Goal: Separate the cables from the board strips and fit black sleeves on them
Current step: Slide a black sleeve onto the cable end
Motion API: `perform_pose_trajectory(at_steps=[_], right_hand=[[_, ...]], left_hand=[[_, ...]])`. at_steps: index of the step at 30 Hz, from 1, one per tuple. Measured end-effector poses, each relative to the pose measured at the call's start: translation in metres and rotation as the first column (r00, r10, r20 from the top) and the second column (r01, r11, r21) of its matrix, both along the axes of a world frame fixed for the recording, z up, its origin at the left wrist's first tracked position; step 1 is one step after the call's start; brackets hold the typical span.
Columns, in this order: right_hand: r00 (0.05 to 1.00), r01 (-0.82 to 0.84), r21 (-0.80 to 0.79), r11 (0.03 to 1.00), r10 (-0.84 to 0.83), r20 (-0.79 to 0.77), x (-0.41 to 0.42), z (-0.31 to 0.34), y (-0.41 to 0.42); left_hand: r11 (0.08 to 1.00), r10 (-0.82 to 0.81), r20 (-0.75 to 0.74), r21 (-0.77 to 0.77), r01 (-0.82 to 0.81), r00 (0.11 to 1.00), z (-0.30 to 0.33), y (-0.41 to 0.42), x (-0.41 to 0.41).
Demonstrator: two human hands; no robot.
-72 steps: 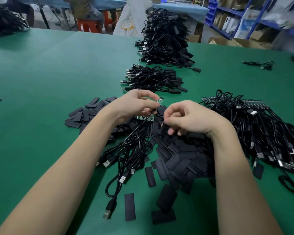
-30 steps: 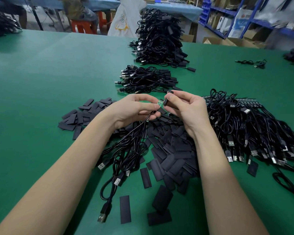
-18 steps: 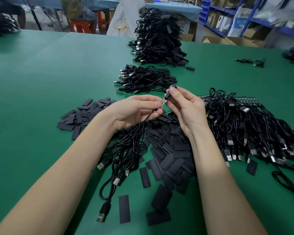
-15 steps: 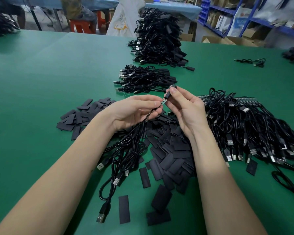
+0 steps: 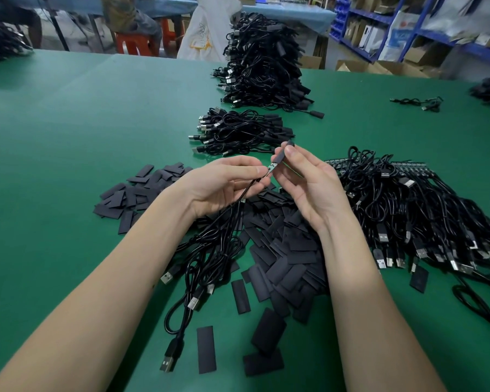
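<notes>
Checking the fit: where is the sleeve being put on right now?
The black sleeve is centre frame above the table, pinched by the right hand, its lower end at the small board tip held by the left hand.

A small assembly workshop: a wide green desk heaped with bundled black USB cables and cut sleeves. Beyond the desk stand blue shelving with what look like cartons, and cardboard boxes.

Over the green table, the left hand pinches a cable just below its small board end, while the right hand holds a black sleeve partway onto it. Loose sleeves lie heaped beneath.
</notes>
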State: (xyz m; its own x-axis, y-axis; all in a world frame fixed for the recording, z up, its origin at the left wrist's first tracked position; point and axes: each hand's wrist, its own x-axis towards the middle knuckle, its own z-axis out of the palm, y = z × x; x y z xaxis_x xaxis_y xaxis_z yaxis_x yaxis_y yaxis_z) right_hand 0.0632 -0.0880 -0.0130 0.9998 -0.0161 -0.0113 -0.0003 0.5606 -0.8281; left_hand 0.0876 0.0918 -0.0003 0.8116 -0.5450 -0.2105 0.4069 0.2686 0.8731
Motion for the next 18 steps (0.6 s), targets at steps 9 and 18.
perform_pose_trajectory(at_steps=[9, 18], right_hand=[[0.999, 0.025, -0.086, 0.996, -0.028, -0.044, -0.0003, -0.0032, 0.0018], [0.992, 0.089, -0.076, 0.993, -0.095, -0.081, 0.0017, -0.0053, 0.0053]], left_hand=[[0.982, -0.009, 0.205, 0.188, -0.03, 0.979, -0.0024, 0.003, 0.0007], [0.923, 0.009, 0.433, 0.343, -0.174, 0.901, -0.0038, 0.0061, 0.0035]])
